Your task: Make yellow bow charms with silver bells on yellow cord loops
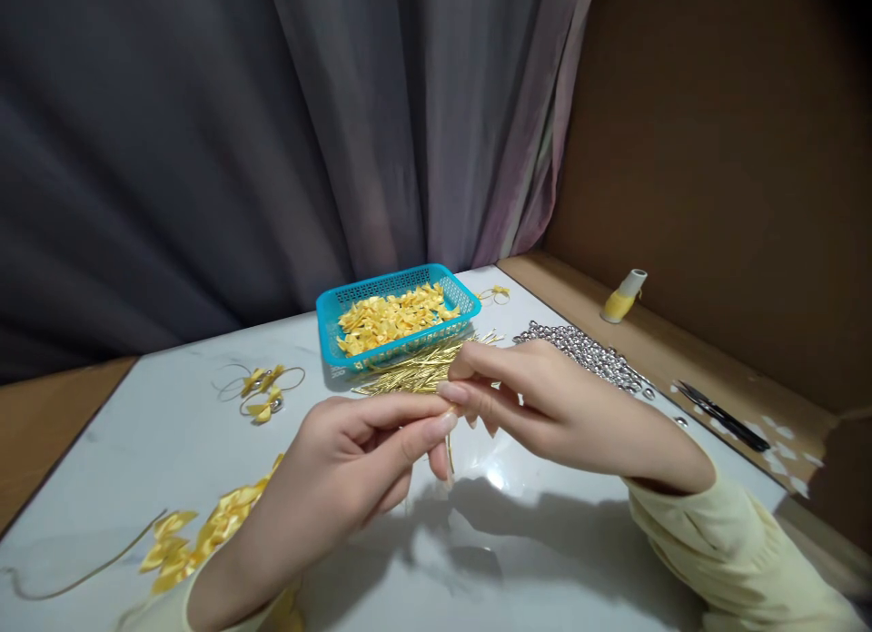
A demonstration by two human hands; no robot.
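Observation:
Both hands meet above the middle of the white tabletop. My left hand (371,455) is closed in a pinch on a thin gold wire (450,452), whose end hangs below the fingertips. Against those fingertips, the thumb and index finger of my right hand (531,391) are pinched together; what lies between them is hidden. Just behind the hands is a pile of gold wire stems (409,370). Yellow ribbon flowers (228,518) on a wire lie beside and partly behind my left forearm.
A blue basket (327,328) of yellow ribbon petals stands at the back. Silver beads (592,352) spread at right, near black-handled tweezers (732,423) and white scraps (783,450). A yellow thread spool (621,298) stands on the wooden ledge. Small wired flowers (262,391) lie at left.

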